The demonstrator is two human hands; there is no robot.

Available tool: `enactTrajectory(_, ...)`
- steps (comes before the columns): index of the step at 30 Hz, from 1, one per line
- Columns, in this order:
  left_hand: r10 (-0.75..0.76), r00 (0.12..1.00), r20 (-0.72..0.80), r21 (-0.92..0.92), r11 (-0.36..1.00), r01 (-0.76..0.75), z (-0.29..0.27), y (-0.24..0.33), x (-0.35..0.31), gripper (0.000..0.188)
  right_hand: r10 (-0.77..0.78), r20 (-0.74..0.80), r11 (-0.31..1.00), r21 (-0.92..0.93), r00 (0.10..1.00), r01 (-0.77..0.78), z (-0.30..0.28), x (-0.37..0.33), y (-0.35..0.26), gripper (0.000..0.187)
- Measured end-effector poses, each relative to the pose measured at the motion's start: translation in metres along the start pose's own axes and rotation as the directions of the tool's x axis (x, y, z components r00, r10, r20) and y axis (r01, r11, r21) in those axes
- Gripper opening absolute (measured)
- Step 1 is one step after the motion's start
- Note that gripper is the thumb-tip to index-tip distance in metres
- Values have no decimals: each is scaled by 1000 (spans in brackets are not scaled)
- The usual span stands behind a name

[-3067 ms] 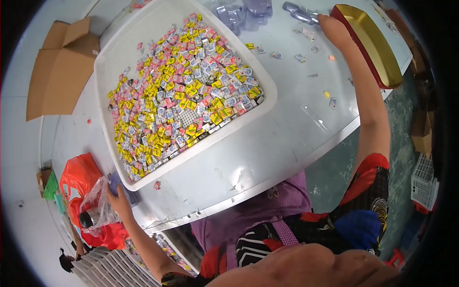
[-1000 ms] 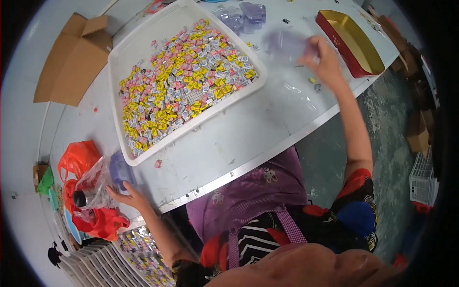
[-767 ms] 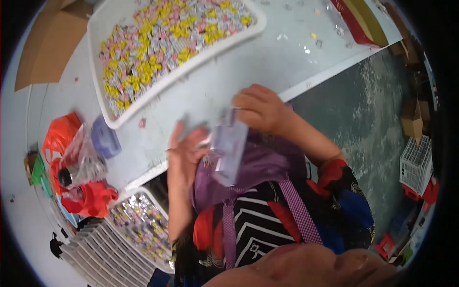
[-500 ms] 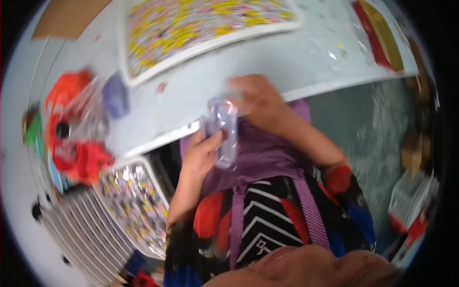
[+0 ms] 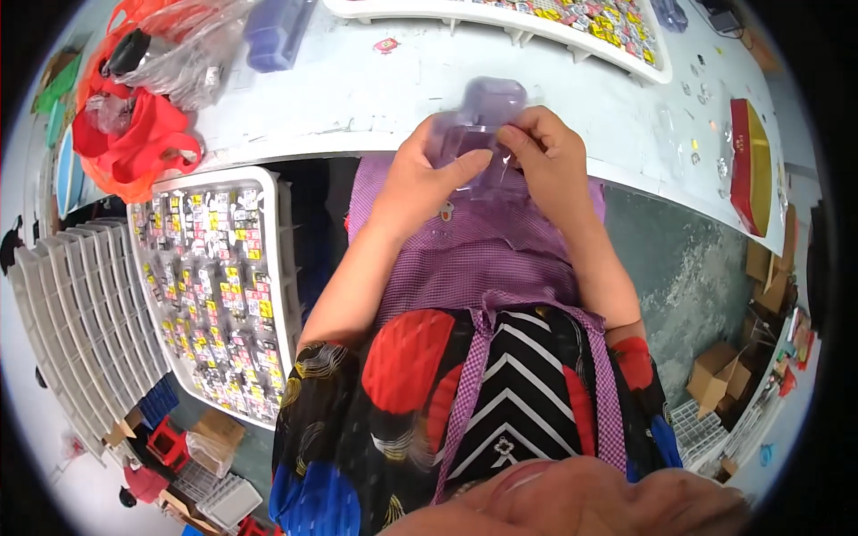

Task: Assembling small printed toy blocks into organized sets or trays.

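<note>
A clear, faintly purple moulded plastic shell [image 5: 493,100] is held between my two hands, over the table's near edge and in front of my purple checked apron. My left hand [image 5: 438,174] wraps its left side, with the thumb laid across it. At the right edge, my right hand [image 5: 552,154] pinches the plastic between thumb and fingers. I cannot tell whether it is one shell or several nested together. More of the same clear shells [image 5: 271,40] stand on the table to the far left. A small pink piece [image 5: 386,46] lies near them.
A white tray [image 5: 500,20] of small yellow and pink packs stands on the table [image 5: 340,103]. Red and clear bags [image 5: 143,143] hang at the left edge, above another filled white tray [image 5: 275,241] and stacked trays [image 5: 80,304]. A red-and-gold box [image 5: 749,165] lies at right.
My right hand has come down from above the table to grip the shell beside my left hand. The view has swung, so the table tray appears farther up and right.
</note>
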State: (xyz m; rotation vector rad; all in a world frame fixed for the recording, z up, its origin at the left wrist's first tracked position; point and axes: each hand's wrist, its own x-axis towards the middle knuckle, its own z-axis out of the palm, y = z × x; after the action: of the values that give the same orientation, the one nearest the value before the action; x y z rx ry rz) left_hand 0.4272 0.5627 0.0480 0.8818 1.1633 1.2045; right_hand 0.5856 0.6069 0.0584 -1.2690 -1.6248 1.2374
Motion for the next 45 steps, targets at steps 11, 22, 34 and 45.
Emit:
enactTrajectory(11, -80, 996, -41, -311, 948, 63, -39, -14, 10, 36, -148, -245, 794, -607, 958, -33, -122, 45, 69, 44)
enactTrajectory(22, 148, 985, -85, -321, 932, -168, -27, -33, 3, 38, -177, 34, 979, -92, 984, 180, 3, 19, 24, 21)
enactTrajectory(34, 168, 980, -108, -52, 983, -175, -2, -17, -15, 40, -130, 171, 981, 167, 977, 101, 17, 8, 7, 13)
enactTrajectory(45, 73, 983, -170, -201, 974, -107, -7, -12, -11, 47, -18, -3, 999, -29, 1000, 18, 0, 26, 1, 7)
